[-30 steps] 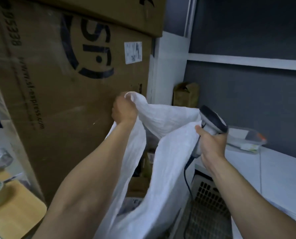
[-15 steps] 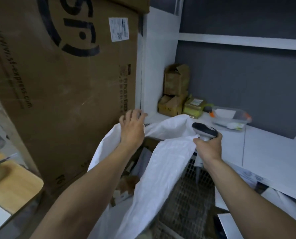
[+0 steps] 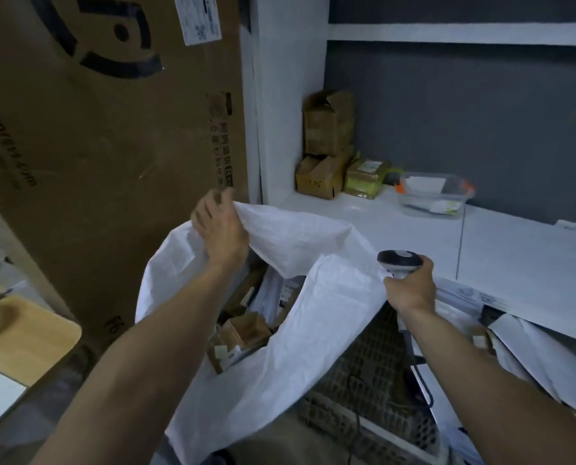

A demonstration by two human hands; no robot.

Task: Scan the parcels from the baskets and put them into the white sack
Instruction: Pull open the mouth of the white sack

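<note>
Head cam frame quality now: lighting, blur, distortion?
Head view: dim, bluish light, no glare; fingertips of the left hand motion-blurred at the white sack rim; scanner in the right hand reasonably sharp; wide-angle stretch widens both forearms toward the bottom corners; far-left edge soft.

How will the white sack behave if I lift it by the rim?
Probably floppy: the white sack folds and sags between the left hand and the right hand, so its mouth would likely collapse if released. Likely bottom-heavy too, since cardboard parcels already lie inside.
</note>
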